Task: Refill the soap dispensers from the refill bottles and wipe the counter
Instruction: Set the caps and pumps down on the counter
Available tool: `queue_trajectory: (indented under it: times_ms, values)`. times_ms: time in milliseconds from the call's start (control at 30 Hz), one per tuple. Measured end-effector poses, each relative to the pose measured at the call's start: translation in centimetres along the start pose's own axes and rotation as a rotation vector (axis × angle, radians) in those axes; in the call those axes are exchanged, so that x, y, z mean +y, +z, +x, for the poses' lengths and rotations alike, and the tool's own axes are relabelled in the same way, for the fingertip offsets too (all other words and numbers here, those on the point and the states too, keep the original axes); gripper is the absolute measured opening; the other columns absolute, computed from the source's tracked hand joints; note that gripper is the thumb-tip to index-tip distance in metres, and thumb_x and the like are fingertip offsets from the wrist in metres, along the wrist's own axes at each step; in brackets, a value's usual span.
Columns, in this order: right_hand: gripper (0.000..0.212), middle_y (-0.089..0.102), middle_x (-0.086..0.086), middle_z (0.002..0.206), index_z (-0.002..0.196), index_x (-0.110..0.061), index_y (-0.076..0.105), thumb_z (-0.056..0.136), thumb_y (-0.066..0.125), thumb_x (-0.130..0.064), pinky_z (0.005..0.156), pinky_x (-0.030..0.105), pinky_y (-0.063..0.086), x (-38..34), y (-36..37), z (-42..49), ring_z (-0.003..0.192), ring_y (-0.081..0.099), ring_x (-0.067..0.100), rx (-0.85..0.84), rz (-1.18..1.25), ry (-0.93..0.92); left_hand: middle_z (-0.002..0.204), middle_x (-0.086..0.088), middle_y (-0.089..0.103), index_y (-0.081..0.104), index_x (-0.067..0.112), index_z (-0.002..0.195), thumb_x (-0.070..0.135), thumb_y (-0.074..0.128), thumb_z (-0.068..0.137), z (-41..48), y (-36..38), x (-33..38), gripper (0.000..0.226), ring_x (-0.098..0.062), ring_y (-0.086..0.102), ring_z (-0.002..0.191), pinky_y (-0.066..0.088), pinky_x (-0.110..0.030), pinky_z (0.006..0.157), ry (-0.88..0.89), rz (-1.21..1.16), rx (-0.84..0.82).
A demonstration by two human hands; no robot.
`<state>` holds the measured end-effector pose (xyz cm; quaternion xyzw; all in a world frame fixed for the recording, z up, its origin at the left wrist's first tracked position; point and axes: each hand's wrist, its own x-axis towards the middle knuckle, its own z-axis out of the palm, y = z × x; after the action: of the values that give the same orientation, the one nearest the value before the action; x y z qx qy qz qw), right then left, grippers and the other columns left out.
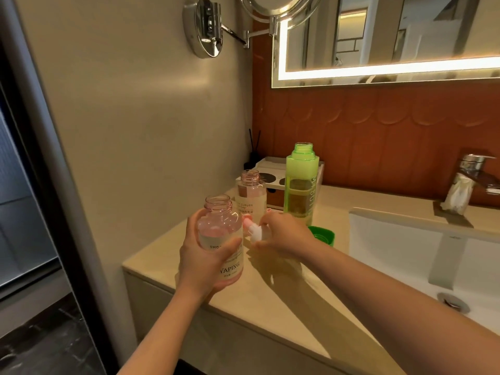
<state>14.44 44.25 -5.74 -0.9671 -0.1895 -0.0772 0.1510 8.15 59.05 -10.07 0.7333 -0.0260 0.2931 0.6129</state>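
Head view, bathroom vanity. A beige stone-look worktop (167, 255), smooth and matt, runs from the left wall to a white rectangular sink basin (392, 255), with a chrome tap (476, 169) at its far edge and a crumpled pale wad (457, 196) below the spout. Near the back left stands a tall green bottle (301, 182), square-shouldered translucent plastic, uncapped, its round green cap (323, 235) lying on the worktop just beside its base. In front of it and to the left is a second pink bottle (250, 198), also open-necked, with cream-coloured contents. The left hand (200, 263) wraps fingers and thumb around the held pink bottle (216, 212), a clear, round-shouldered, threaded-neck container raised above the worktop's front left corner, with its long axis near upright and its mouth open. The right hand (284, 234) curls its fingers round a white-and-pink pump head (254, 231), just beside the held bottle's shoulder and below its mouth. Judged from this layout, the pump head must travel up and leftward to meet the open neck, and the right hand is the nearer one for that.
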Motion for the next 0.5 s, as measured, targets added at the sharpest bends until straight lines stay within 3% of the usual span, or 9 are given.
queue_trajectory:
  times_ms: [200,333,500]
  values:
    - [0.053,0.061,0.004,0.110,0.117,-0.020,0.054,0.076,0.067,-0.049,0.079,0.037,0.053,-0.3,1.1,0.9,0.096,0.057,0.023,0.045,-0.088,-0.025,0.115,0.014,0.056,0.036,0.059,0.107,0.062,0.070,0.044,-0.1,0.0,-0.2,0.072,-0.016,0.057,0.109,0.052,-0.044,0.087,0.011,0.002,0.008]
    - [0.055,0.057,0.006,0.121,0.123,-0.021,0.049,0.078,0.064,-0.051,0.093,0.040,0.041,-0.1,1.6,1.1,0.111,0.050,0.026,0.086,-0.191,-0.040,0.120,0.010,0.055,0.034,0.058,0.110,0.064,0.070,0.043,-0.3,0.1,0.0,0.076,-0.018,0.056,0.110,0.054,-0.036,0.079,-0.004,-0.002,0.002]
    - [0.051,0.055,0.002,0.126,0.127,-0.023,0.048,0.083,0.060,-0.046,0.095,0.038,0.038,0.6,0.0,0.3,0.116,0.047,0.023,0.161,-0.134,-0.055,0.118,0.013,0.054,0.034,0.057,0.110,0.063,0.070,0.043,-0.3,0.1,0.0,0.077,-0.017,0.055,0.111,0.052,-0.042,0.087,-0.007,-0.017,-0.010]
